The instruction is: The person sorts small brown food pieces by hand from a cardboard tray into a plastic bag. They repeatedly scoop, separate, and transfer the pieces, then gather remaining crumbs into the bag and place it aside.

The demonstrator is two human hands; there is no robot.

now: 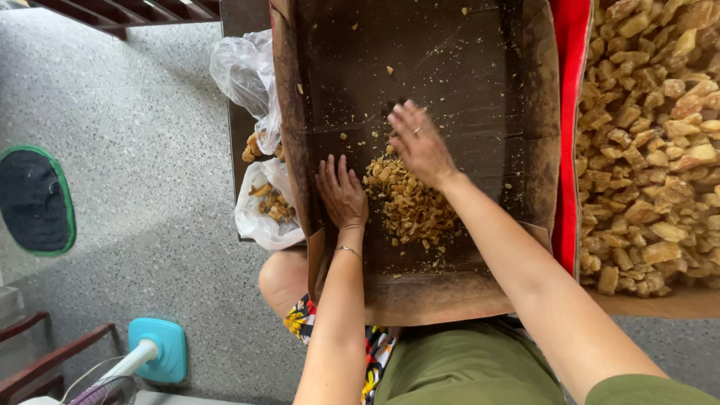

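Two cardboard boxes (480, 45), two plastic bags (259, 217), two hands (341, 191).

I note cardboard box (480, 67) at centre, resting across person's lap. Heap of crumbled pieces (411, 204) lies on box floor, between both hands. Left hand (341, 193) flat on box floor, touching heap's left edge. Right hand (420, 145) on heap's far side, fingers spread over it. Plastic bags (259, 135) sit just left of box, outside its wall, with chunks inside. Second box of chunks (649, 142) stands right of centre box. Floor mat (34, 199) lies far left. Fan base (159, 349) at lower left, near person's knee.
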